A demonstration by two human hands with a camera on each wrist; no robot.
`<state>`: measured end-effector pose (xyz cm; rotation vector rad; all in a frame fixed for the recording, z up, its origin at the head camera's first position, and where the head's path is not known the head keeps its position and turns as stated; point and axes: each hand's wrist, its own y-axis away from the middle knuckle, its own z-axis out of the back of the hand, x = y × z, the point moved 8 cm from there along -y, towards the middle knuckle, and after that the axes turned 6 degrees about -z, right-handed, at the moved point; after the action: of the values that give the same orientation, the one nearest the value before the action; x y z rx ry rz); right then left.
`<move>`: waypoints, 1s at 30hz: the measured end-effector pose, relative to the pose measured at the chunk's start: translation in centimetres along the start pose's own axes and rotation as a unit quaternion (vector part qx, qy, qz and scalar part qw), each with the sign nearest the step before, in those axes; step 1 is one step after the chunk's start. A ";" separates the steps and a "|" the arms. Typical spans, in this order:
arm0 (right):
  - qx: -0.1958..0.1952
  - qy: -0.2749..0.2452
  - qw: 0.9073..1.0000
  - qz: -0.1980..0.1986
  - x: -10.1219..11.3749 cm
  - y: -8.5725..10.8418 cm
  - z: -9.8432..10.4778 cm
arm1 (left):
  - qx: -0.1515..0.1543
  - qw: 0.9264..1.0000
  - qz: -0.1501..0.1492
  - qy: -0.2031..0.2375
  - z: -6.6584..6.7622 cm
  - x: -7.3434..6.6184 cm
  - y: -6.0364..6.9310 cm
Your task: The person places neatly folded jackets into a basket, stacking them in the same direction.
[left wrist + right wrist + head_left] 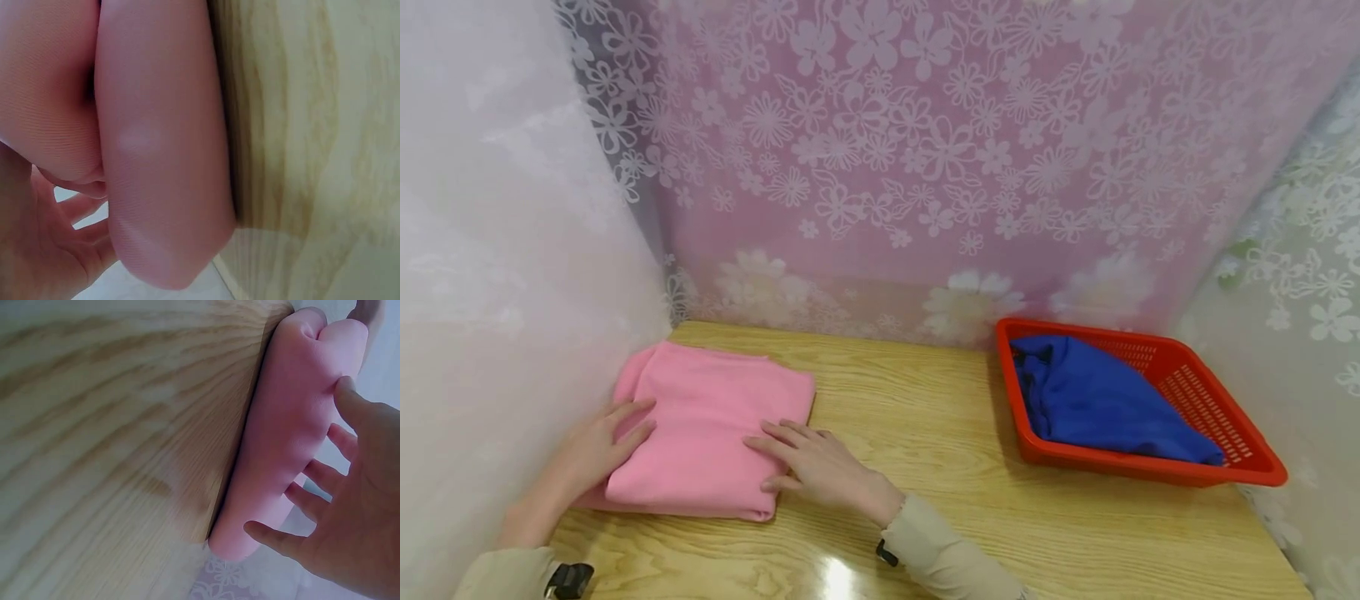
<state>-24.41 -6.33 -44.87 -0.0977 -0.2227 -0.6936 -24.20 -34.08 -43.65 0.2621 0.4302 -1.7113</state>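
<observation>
A folded pink cloth [703,425] lies on the wooden table at the left, its layers stacked into a rough square. My left hand [591,446] rests on its left side, fingers spread over the edge. On the right side my right hand [823,467] touches the cloth with extended fingers. In the left wrist view the thick rounded fold of the pink cloth [162,144] hides part of the left fingers. The right wrist view shows the right hand [356,494] with fingers spread along the side of the pink cloth [287,419].
A red plastic basket [1258,454] with slotted walls stands at the right of the table [925,425], with a blue cloth [1105,404] inside. Floral curtains [880,167] enclose the back and both sides. The left curtain [527,250] hangs close beside the left hand.
</observation>
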 end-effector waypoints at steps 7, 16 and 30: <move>0.009 0.004 1.000 -0.012 -0.9 0.8 0.2 | -0.004 1.000 0.005 0.013 -0.5 -0.9 0.1; 0.000 -0.020 1.000 -0.015 -1.7 2.0 0.9 | -0.013 0.998 0.003 0.059 -1.0 -2.3 -0.1; -0.005 -0.018 0.999 -0.040 -4.1 4.7 1.7 | -0.052 0.992 -0.053 0.102 -1.4 -4.3 -0.2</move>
<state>-24.77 0.13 -44.22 -0.1115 -0.2595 -0.7737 -23.69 -29.58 -43.14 0.3449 0.6934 -1.7658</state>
